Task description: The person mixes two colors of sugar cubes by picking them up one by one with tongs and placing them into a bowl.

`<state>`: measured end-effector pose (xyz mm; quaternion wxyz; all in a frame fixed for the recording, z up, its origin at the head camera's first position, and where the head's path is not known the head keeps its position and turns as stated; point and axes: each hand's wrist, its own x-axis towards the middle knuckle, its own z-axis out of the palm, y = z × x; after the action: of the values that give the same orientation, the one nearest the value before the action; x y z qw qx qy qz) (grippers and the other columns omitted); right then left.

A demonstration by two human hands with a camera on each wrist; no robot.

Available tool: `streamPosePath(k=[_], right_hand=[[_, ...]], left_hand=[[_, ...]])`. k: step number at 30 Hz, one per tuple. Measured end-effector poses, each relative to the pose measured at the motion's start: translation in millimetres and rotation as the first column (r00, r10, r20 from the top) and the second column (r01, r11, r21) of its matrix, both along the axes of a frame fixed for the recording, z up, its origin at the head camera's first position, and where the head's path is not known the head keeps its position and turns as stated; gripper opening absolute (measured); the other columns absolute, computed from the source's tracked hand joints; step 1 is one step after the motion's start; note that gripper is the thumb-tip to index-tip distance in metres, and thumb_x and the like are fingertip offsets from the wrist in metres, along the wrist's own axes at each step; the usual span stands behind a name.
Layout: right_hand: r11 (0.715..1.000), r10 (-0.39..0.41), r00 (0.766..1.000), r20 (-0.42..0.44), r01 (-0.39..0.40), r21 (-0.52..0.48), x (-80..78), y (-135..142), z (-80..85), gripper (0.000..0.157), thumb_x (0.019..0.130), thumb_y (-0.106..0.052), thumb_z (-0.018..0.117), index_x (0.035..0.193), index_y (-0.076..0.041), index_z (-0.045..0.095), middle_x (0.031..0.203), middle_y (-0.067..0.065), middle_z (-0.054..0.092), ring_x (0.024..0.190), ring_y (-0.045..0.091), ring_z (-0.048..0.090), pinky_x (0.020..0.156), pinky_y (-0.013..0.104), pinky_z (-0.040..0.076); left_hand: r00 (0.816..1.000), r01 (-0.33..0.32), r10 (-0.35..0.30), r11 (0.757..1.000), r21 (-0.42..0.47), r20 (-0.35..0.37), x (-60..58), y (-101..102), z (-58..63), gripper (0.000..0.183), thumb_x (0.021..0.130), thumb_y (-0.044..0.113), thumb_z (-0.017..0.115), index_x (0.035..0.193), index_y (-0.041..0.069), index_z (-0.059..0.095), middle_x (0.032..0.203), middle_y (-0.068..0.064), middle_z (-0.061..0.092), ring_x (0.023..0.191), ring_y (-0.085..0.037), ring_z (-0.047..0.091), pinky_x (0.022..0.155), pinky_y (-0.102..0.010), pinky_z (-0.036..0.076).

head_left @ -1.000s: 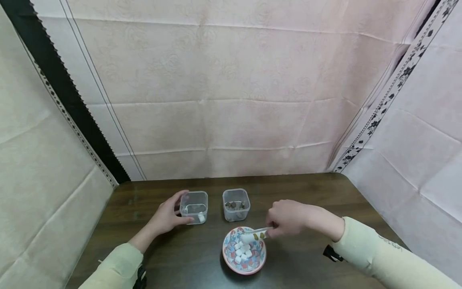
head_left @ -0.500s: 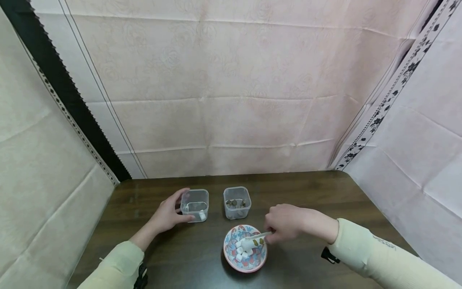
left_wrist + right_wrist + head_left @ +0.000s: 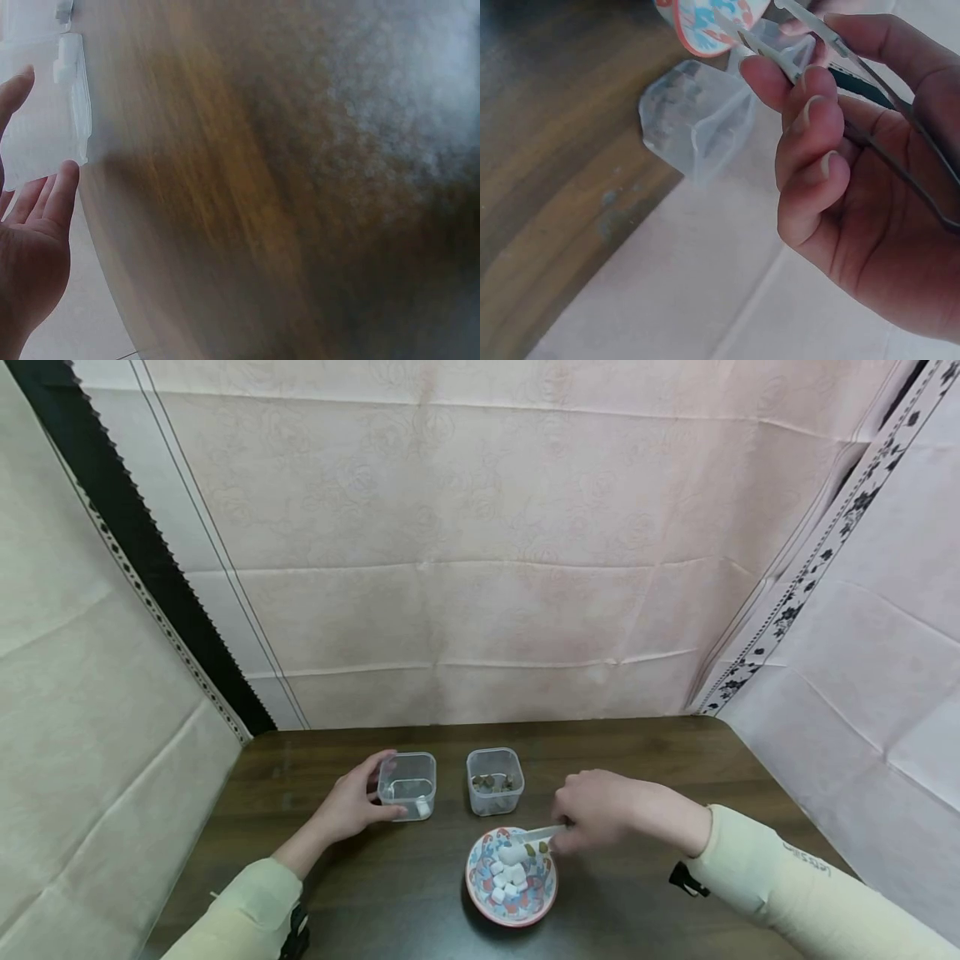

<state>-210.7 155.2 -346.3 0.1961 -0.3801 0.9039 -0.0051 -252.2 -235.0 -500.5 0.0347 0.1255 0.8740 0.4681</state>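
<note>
My right hand (image 3: 600, 814) holds a pair of tongs (image 3: 546, 832) over the near bowl. In the right wrist view, its thumb and fingers lie along the two arms of the tongs (image 3: 823, 28), whose tips stand apart. Several white cubes (image 3: 498, 878) lie in the patterned bowl (image 3: 512, 922), right under the tips. On the left, my left hand (image 3: 347, 808) grips a clear plastic container (image 3: 407, 770) between thumb and fingers. One white cube (image 3: 423, 808) sits inside it. The left wrist view shows that container (image 3: 41, 124) close up, fingertips at its side.
A second clear container (image 3: 495, 762) with small dark pieces (image 3: 491, 783) in it stands behind the bowl. The brown wooden table (image 3: 360, 902) ends against a pale cloth hanging (image 3: 480, 610) at the back, with more cloth on both sides.
The tongs dipped to the cubes with their arms closer together, then rose slightly and spread again. My right hand moved a little with them. The left hand and its container stayed in place.
</note>
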Motion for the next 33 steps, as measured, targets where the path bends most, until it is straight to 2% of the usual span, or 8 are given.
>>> streamPosePath(k=[6, 10, 13, 18, 25, 33], right_hand=[[0.999, 0.013, 0.999, -0.045, -0.015, -0.045, -8.1, -3, 13.9, 0.043, 0.097, -0.033, 0.073, 0.060, -0.025, 0.052, 0.053, -0.015, 0.034, 0.049, 0.004, 0.028, 0.047, 0.024, 0.022], [0.998, 0.025, 0.997, -0.079, -0.030, -0.061, -15.1, -9, 23.2, 0.040, 0.097, -0.034, 0.073, 0.063, -0.025, 0.056, 0.054, -0.015, 0.037, 0.049, 0.003, 0.029, 0.048, 0.024, 0.023], [0.996, 0.041, 0.994, -0.103, -0.049, -0.076, -20.2, -15, 30.8, 0.038, 0.098, -0.034, 0.073, 0.064, -0.025, 0.058, 0.055, -0.015, 0.037, 0.049, 0.003, 0.029, 0.048, 0.024, 0.022], [0.992, 0.061, 0.986, -0.158, -0.077, -0.097, -30.2, -33, 44.5, 0.042, 0.099, -0.036, 0.071, 0.062, -0.024, 0.053, 0.056, -0.014, 0.034, 0.051, 0.003, 0.027, 0.050, 0.025, 0.022], [0.993, 0.091, 0.982, -0.167, -0.102, -0.061, -46.7, -65, 60.0, 0.048, 0.101, -0.037, 0.069, 0.061, -0.024, 0.045, 0.054, -0.013, 0.033, 0.051, 0.005, 0.027, 0.050, 0.024, 0.022], [0.992, 0.126, 0.978, -0.168, -0.128, -0.004, -70.3, -105, 64.3, 0.055, 0.102, -0.039, 0.068, 0.058, -0.024, 0.039, 0.052, -0.012, 0.028, 0.049, 0.005, 0.022, 0.049, 0.024, 0.019]], left_hand=[[1.000, 0.000, 0.000, 1.000, -0.001, -0.003, 0.3, 0, -0.2, 0.099, 0.084, 0.018, 0.094, 0.164, 0.007, 0.036, 0.156, -0.025, 0.050, 0.138, -0.044, 0.056, 0.102, -0.048, 0.059], [1.000, 0.003, -0.003, 1.000, 0.008, -0.005, 0.5, 0, 0.7, 0.099, 0.084, 0.017, 0.094, 0.164, 0.006, 0.036, 0.155, -0.026, 0.051, 0.138, -0.045, 0.056, 0.101, -0.048, 0.060], [1.000, 0.006, -0.006, 1.000, 0.012, -0.005, 0.9, 1, 1.7, 0.100, 0.084, 0.017, 0.094, 0.164, 0.006, 0.035, 0.156, -0.026, 0.050, 0.138, -0.044, 0.056, 0.102, -0.048, 0.060], [1.000, 0.000, 0.000, 1.000, 0.006, -0.003, 2.5, 1, 2.6, 0.099, 0.084, 0.016, 0.094, 0.164, 0.006, 0.036, 0.156, -0.026, 0.050, 0.138, -0.044, 0.056, 0.101, -0.047, 0.060], [1.000, -0.007, 0.007, 1.000, 0.002, -0.005, 4.0, 2, 3.3, 0.098, 0.084, 0.016, 0.094, 0.163, 0.007, 0.037, 0.155, -0.026, 0.050, 0.137, -0.045, 0.057, 0.101, -0.048, 0.060], [1.000, -0.014, 0.014, 1.000, 0.003, 0.010, 3.2, 3, 2.7, 0.098, 0.084, 0.015, 0.094, 0.164, 0.009, 0.037, 0.157, -0.024, 0.050, 0.139, -0.044, 0.056, 0.104, -0.049, 0.058]])
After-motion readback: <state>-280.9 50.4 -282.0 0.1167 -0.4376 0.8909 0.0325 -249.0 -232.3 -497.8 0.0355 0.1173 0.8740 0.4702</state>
